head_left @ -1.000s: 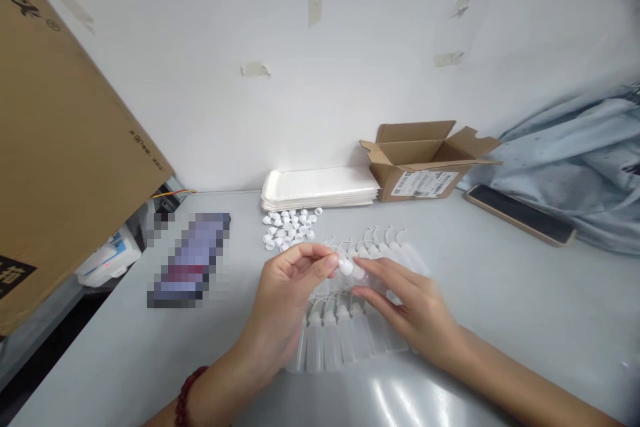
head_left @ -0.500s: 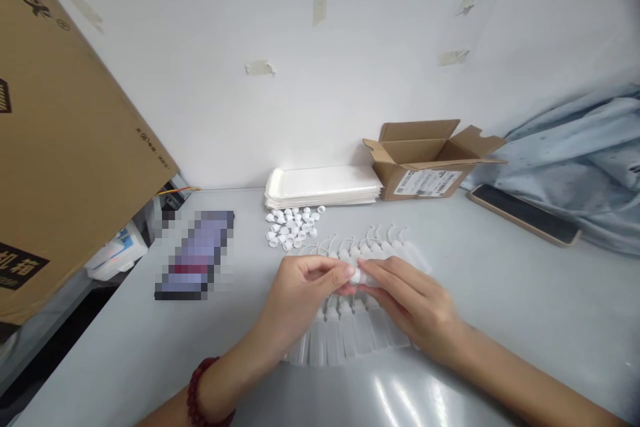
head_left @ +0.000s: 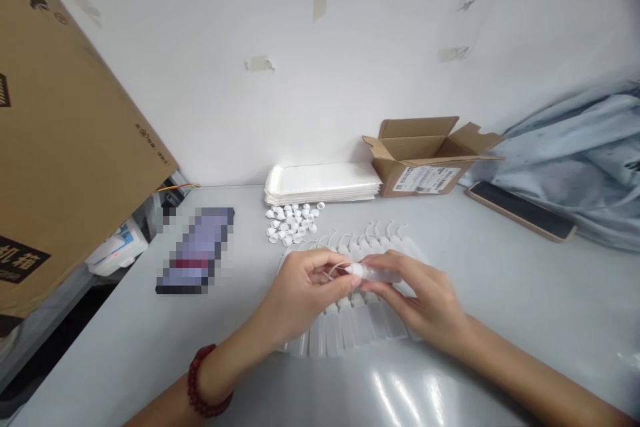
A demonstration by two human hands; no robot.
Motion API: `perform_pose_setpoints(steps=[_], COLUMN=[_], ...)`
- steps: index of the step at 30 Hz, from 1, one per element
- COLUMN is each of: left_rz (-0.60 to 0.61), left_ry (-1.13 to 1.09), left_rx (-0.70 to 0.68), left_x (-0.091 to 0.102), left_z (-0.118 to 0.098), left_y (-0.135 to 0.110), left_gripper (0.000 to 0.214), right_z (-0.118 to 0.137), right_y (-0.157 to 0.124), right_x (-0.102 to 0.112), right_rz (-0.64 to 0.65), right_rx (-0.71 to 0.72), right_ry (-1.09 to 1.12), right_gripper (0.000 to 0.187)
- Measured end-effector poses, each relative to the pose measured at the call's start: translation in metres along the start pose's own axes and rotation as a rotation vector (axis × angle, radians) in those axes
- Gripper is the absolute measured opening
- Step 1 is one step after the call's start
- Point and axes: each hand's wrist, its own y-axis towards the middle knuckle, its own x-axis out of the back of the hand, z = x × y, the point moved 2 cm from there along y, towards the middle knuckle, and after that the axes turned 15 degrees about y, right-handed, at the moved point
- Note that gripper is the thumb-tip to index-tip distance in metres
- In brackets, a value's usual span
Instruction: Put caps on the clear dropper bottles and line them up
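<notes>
A small translucent squeeze bottle [head_left: 383, 273] lies sideways between my hands, a white cap [head_left: 355, 269] on its neck and a thin pale strap or tube curving from the cap end. My right hand [head_left: 425, 297] is closed round the bottle's body, fingertips above and thumb below. The thumb and forefinger of my left hand [head_left: 305, 290] close round the white cap. Under and behind my hands, several similar bottles lie side by side in two rows: a near row [head_left: 345, 333] and a far row [head_left: 400, 243] with thin curled strands pointing to the wall.
Loose white caps [head_left: 293, 223] are heaped before a stack of white padded envelopes [head_left: 325, 180]. An open cardboard box [head_left: 425, 177] stands beside it. A phone [head_left: 520, 210] and blue cloth [head_left: 575, 153] are at right; a blurred-out device [head_left: 200, 247] and large carton [head_left: 75, 127] at left.
My left fingers have loosened and spread slightly, so the cap and its thin strand show more. More of the bottle's body shows in my right hand. The rows of bottles stay put.
</notes>
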Motion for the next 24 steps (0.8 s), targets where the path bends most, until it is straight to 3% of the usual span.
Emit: perform_pose_setpoints(steps=[3, 9, 13, 18, 24], left_rz=[-0.017, 0.068, 0.11, 0.055, 0.119], left_ry=[0.071, 0.059, 0.034, 0.021, 0.081], left_rx=[-0.037, 0.075, 0.052, -0.03, 0.044], left_x=[0.0013, 0.0, -0.0006, 0.0, 0.0005], left_z=[-0.0001, 0.0033, 0.0031, 0.0021, 0.0016], left_y=[0.0003, 0.0016, 0.0011, 0.0007, 0.0015], left_gripper=[0.015, 0.035, 0.023, 0.016, 0.033], right_z=[-0.0002, 0.0007, 0.0004, 0.0012, 0.0028], right_y=[0.0019, 0.0021, 0.0007, 0.0019, 0.002], right_x=[-0.0008, -0.0039, -0.0036, -0.0021, -0.003], right_rz=[-0.004, 0.013, -0.005, -0.014, -0.01], right_rx=[0.01, 0.082, 0.051, 0.021, 0.077], right_ry=[0.008, 0.037, 0.046, 0.049, 0.058], right_gripper=[0.015, 0.019, 0.017, 0.016, 0.02])
